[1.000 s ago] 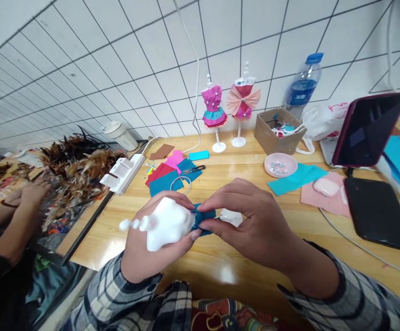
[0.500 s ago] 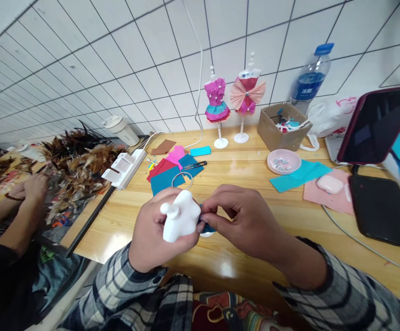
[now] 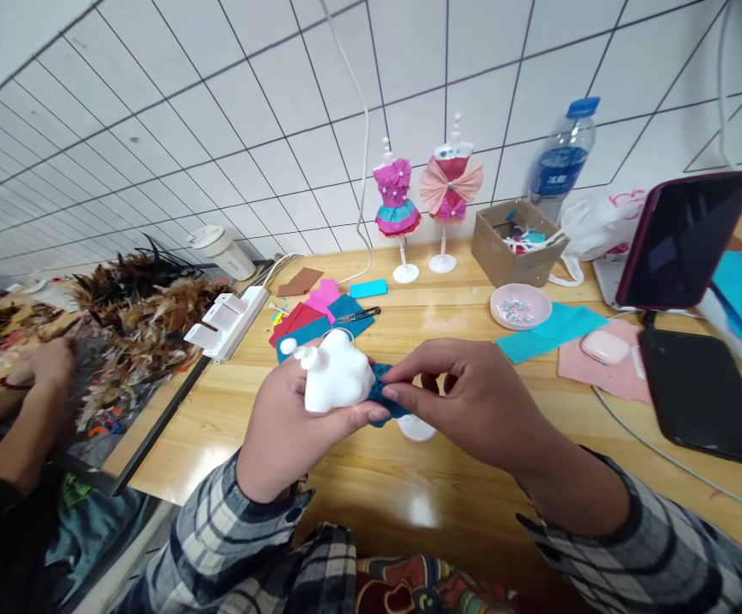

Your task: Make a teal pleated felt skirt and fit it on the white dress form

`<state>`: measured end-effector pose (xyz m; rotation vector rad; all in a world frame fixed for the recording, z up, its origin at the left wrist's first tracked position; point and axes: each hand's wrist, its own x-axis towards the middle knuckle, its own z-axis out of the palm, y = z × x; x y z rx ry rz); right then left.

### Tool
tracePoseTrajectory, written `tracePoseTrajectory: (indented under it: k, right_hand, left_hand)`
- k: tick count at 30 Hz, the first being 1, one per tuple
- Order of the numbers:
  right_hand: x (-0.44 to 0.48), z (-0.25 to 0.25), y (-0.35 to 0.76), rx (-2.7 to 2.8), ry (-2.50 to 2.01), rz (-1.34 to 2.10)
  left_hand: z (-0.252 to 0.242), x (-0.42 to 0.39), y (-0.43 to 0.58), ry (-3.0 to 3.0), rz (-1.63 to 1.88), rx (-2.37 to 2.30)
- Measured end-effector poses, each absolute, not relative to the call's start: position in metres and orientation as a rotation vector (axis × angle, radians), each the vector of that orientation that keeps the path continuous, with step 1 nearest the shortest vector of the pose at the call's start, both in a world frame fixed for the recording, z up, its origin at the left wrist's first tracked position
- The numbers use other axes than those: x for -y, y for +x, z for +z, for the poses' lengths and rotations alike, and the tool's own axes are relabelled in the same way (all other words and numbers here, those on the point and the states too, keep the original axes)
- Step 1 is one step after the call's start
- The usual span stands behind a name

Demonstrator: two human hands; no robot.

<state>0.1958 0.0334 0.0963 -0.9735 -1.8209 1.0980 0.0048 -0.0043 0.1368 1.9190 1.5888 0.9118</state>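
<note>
My left hand (image 3: 291, 426) is wrapped round a small white dress-form mannequin (image 3: 336, 375), which lies tilted with its neck toward the left. Dark teal fabric (image 3: 382, 394) is gathered about the mannequin's lower part. Thumb and index finger of my right hand (image 3: 457, 396) pinch this fabric, while the left thumb presses at its edge. The mannequin's round white base (image 3: 417, 427) shows below the right fingers; its stem is hidden. Just behind the left hand, a thin ring (image 3: 344, 333) stands out, partly covered by the mannequin.
Behind lie coloured fabric pieces (image 3: 300, 320) and small black-handled snips (image 3: 364, 314). Two dressed mannequins (image 3: 398, 200) stand by the tiled wall. A pink dish (image 3: 520, 307) of beads, a cardboard box (image 3: 515, 247), a bottle (image 3: 563, 162) and a phone (image 3: 684, 243) are rightward. Another person's hands (image 3: 42, 367) work near feathers.
The mannequin has tipped further over toward the right, showing more of the teal fabric and its white base. My right hand still pinches the fabric. The camera view has shifted slightly.
</note>
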Motion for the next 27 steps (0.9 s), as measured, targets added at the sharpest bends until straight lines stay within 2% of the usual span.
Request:
tracePoseTrajectory:
  k: [6, 20, 27]
  right_hand:
    - [-0.041, 0.104, 0.210, 1.787, -0.995, 1.228]
    - [-0.035, 0.108, 0.213, 1.774, -1.055, 1.086]
    - [-0.054, 0.089, 0.209, 1.738, -0.943, 1.142]
  left_hand:
    - [0.134, -0.003, 0.019, 2.040, 0.856, -1.663]
    - [0.138, -0.009, 0.026, 2.183, 0.776, -1.723]
    - [0.135, -0.020, 0.027, 2.089, 0.809, -1.687]
